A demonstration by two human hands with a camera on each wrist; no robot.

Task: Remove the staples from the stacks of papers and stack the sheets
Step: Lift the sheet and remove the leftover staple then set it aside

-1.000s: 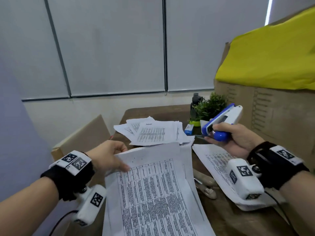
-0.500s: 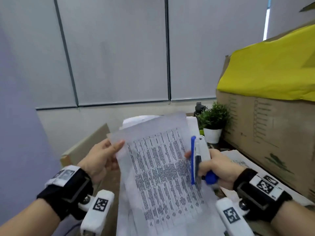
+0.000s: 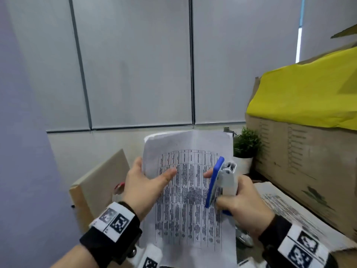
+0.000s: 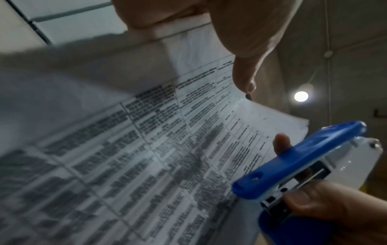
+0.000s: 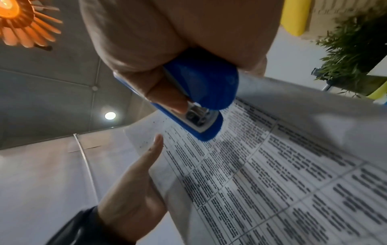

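A stack of printed papers [image 3: 185,190] with a table of text stands upright in front of me, held between both hands. My left hand [image 3: 144,182] pinches its left edge, thumb lying across the front and fingers behind. My right hand [image 3: 241,200] grips a blue and white stapler [image 3: 222,178] at the stack's right edge, and one fingertip touches the page. In the left wrist view the stapler [image 4: 293,160] lies over the papers [image 4: 146,149]. The right wrist view shows the stapler [image 5: 201,92] pointing along the papers [image 5: 272,174] toward my left hand [image 5: 134,190]. No staple shows.
A small potted plant [image 3: 245,146] stands behind the stack. A large cardboard box [image 3: 309,161] under a yellow sheet [image 3: 309,97] fills the right side. More printed sheets [image 3: 286,209] lie on the table at the right. A cardboard panel [image 3: 100,180] leans at the left.
The stack has come up off the table and now stands upright and straighter. My right hand has brought the stapler across to its right edge. My left thumb has slid onto the front.
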